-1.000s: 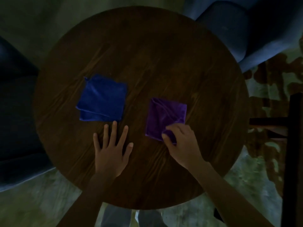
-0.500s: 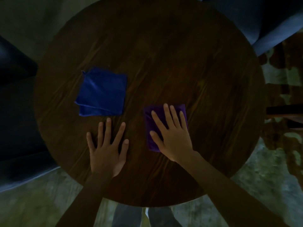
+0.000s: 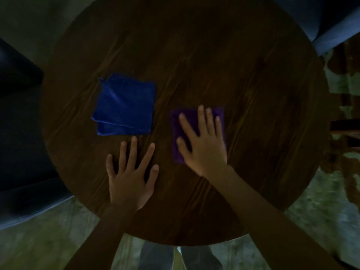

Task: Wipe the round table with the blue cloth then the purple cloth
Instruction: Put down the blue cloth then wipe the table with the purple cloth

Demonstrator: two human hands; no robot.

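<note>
The round dark wooden table [image 3: 214, 65] fills most of the view. A folded blue cloth [image 3: 124, 106] lies flat on it at the left of centre, with nothing touching it. My left hand [image 3: 129, 176] rests palm down on the bare wood just below that cloth, fingers spread, its fingertips close to the cloth's near edge. Right of centre lies a folded purple cloth [image 3: 191, 116]. My right hand [image 3: 204, 151] presses flat on top of it with fingers spread and covers most of it.
A blue upholstered seat [image 3: 321, 20] stands behind the table at the upper right, and a dark seat [image 3: 17, 133] is at the left. A dark bar [image 3: 344, 125] pokes in from the right edge. My legs [image 3: 179, 258] show below the table's near rim.
My right hand went from pinching the purple cloth's near corner to lying flat on it. The left hand stayed flat on the wood. The view shifted slightly downward.
</note>
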